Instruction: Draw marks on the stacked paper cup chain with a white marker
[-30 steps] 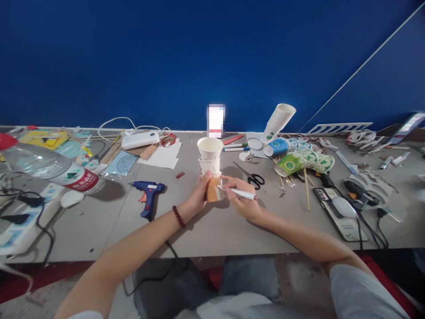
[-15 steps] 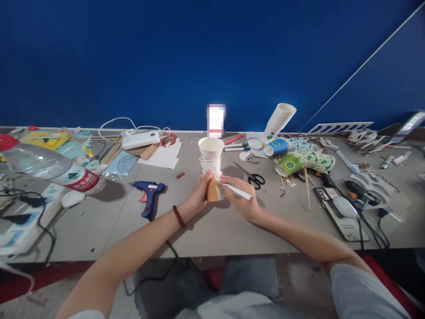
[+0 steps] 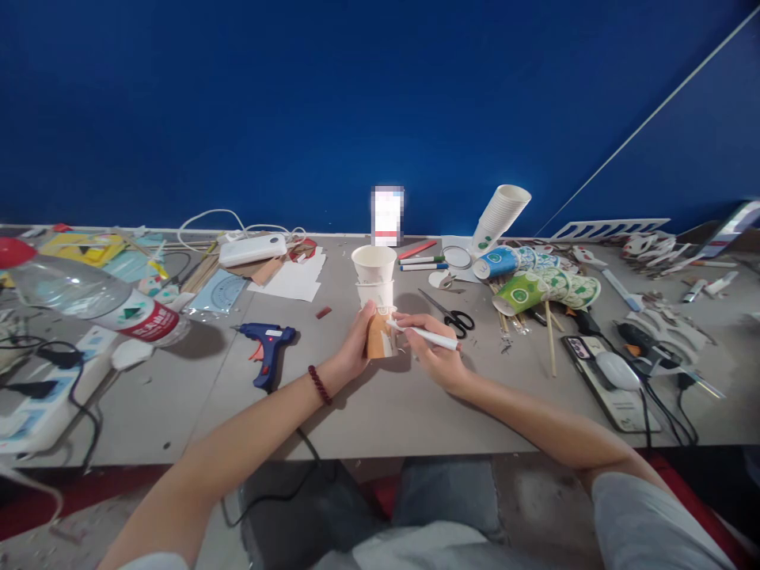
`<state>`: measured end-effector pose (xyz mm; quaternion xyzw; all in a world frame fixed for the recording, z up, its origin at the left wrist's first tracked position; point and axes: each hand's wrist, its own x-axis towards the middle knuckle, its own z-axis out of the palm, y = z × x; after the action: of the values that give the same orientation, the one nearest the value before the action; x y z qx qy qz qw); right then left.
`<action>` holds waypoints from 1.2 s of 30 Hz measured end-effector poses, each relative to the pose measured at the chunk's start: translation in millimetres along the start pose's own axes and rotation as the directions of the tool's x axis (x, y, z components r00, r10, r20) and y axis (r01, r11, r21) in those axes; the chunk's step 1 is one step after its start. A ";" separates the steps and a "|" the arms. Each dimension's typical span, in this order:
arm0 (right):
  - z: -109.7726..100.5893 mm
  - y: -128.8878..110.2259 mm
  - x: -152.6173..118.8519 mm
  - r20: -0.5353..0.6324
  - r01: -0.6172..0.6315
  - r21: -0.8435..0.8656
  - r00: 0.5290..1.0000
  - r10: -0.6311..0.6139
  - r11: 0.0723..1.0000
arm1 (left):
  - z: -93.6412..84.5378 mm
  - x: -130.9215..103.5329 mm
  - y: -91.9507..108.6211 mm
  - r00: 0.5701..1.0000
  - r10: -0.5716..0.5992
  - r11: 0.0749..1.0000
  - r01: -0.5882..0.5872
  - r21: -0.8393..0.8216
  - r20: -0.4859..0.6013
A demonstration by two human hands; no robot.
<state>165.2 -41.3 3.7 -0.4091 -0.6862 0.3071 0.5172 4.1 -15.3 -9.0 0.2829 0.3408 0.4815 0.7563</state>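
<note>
A short tower of white paper cups (image 3: 374, 265) stands upright in front of me, with brown colouring on its lowest cup (image 3: 380, 336). Around the left side of that lowest cup, my left hand (image 3: 358, 336) is closed. My right hand (image 3: 436, 352) grips a white marker pen (image 3: 438, 339), its tip at or very near the cup's upper right side; exact contact is too small to tell. A blue glue gun (image 3: 270, 348) lies left of my hands, and black-handled scissors (image 3: 457, 321) lie to the right.
A large water bottle (image 3: 100, 293) lies tilted at left beside a power strip (image 3: 53, 396). At right are a leaning stack of cups (image 3: 502, 218), patterned cups (image 3: 534, 289) and a phone (image 3: 599, 396) under a white mouse. A lit screen (image 3: 387, 218) stands at the back.
The marker pen and my right fingers have shifted slightly, the pen now lying flatter with its back end further right. The cup tower leans or sits slightly further left in my left hand.
</note>
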 end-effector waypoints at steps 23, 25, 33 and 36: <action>-0.4 -7.5 2.7 0.086 -0.034 0.092 0.996 0.026 0.995 | -0.1 3.0 0.1 0.996 -0.017 1.000 0.016 -0.009 -0.091; -1.0 -9.0 2.9 0.097 -0.041 0.109 0.995 0.030 0.993 | 0.2 2.7 0.6 0.994 -0.041 0.999 0.040 -0.007 -0.106; 1.2 -4.8 1.0 0.057 -0.114 0.105 0.992 0.109 0.988 | -0.1 2.7 -0.8 0.997 -0.009 1.000 0.007 -0.024 -0.082; 1.6 -3.1 0.4 0.035 -0.129 0.079 0.991 0.127 0.988 | -0.7 3.0 -1.1 0.998 -0.008 1.000 0.007 -0.024 -0.067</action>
<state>162.9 -42.4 6.0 -0.4264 -0.6532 0.3734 0.5021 5.0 -12.9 -11.1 0.2562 0.3612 0.4920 0.7496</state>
